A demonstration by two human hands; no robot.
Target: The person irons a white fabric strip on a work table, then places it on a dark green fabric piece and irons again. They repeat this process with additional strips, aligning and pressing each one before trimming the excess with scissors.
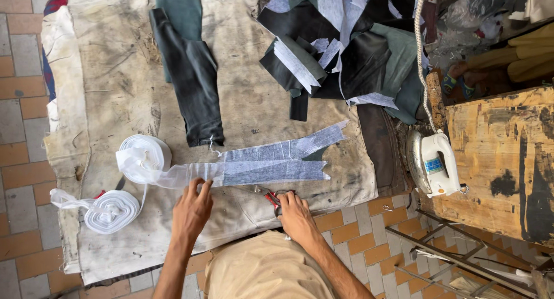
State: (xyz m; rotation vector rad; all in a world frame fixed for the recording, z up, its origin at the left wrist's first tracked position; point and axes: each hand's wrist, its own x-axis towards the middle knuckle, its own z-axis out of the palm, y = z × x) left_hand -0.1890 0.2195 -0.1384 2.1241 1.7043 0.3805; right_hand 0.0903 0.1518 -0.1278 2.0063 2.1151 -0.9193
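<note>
The left hand lay flat with fingers spread, pressing down the sheer white interfacing strip where it ran off the larger white roll and stretched rightward across the stained canvas-covered bench. The right hand was closed around the red-handled metal scissors, which rested on the bench just below the strip, blades pointing left toward the other hand. A smaller white roll sat near the bench's front edge, left of the left hand. A long dark grey fabric piece lay above the strip, with a heap of dark cloth and white interfacing cut-offs further right. A white electric iron stood on the scuffed wooden stand to the right. To do the cut well, the strip probably needed holding taut and flat, with the blades brought square across it close to the pressing fingers.
</note>
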